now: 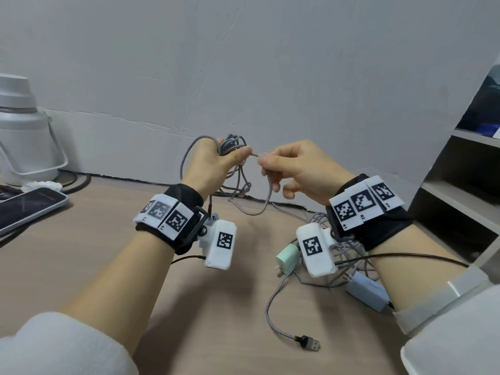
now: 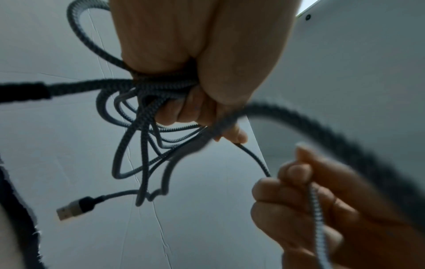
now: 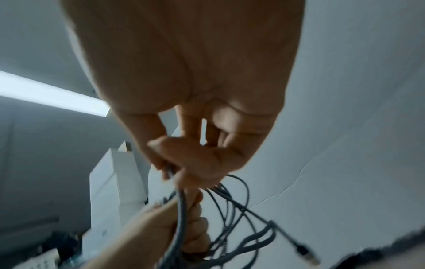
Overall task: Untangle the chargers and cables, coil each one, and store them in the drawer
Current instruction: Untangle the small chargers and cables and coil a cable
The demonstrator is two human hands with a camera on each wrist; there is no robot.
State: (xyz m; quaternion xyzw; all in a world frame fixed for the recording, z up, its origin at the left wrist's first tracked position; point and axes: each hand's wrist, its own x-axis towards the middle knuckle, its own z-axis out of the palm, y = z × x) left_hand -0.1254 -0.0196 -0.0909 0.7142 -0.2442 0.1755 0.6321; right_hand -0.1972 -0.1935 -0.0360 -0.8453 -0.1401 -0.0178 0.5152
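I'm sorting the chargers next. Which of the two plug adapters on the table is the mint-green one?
The mint-green adapter is the one nearer the middle of the table, prongs toward the camera. The other, a pale blue-grey adapter, lies beside the right forearm among the tangled cables.

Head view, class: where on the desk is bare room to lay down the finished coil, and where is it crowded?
Free: the bare desk between the phone and the left hand, under the left forearm. Crowded: under the right hand, where the mint charger, blue-grey charger and loose braided cables lie tangled.
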